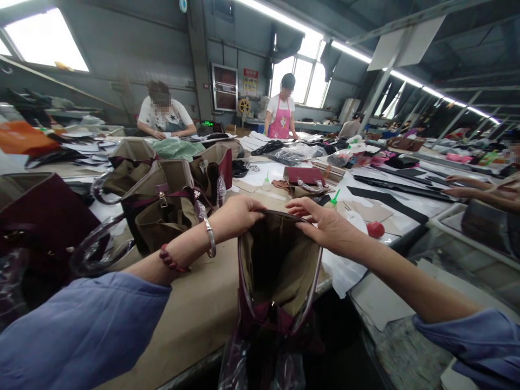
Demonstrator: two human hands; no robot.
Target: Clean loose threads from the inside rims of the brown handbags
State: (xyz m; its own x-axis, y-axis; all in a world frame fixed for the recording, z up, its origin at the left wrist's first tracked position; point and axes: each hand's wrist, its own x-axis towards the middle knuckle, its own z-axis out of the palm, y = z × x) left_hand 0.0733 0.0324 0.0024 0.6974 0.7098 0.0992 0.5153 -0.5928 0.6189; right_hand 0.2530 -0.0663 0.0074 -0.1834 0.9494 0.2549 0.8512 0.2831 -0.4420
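A maroon handbag (280, 309) with a tan lining stands in front of me at the table edge, its mouth facing me. My left hand (241, 216) pinches the far rim of the bag at its left side. At the right side of that same rim, my right hand (320, 219) grips the edge between thumb and fingers. Clear plastic wrapping hangs at the lower front of the bag. The bottom of its inside is dark and cannot be made out.
Several unfinished bags (162, 200) stand to the left, beside a large maroon bag (44, 227). A maroon bag (303, 176), a green-tipped glue bottle (333, 199) and a red round object (376, 229) lie ahead. At right is a white crate (450, 227). Co-workers work across the table and at far right.
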